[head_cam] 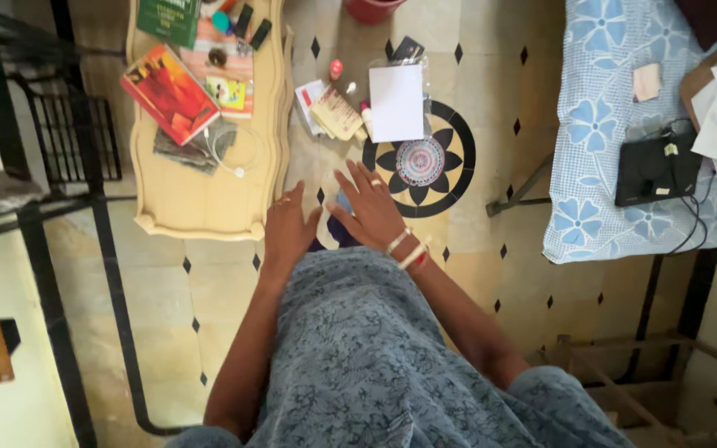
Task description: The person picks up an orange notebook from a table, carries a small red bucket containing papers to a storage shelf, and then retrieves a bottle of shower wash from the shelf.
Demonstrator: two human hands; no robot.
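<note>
A small cream packet (pixel 338 112) with red label lies on the floor beside a white card (pixel 396 103)

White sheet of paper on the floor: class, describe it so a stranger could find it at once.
Start at the round black flower medallion in the tiled floor. The white sheet overlaps its upper rim, beyond the right hand. It alone is blank among the small printed packets beside it.

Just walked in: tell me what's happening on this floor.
A person in a blue patterned garment bends over a tiled floor. Both hands are low, close together: the left hand and the right hand, fingers spread, rest on or just above a dark blue thing that they mostly hide. Neither grip is closed. Ahead lie a white sheet and small packets; a cream tray table with books stands to the left.
</note>
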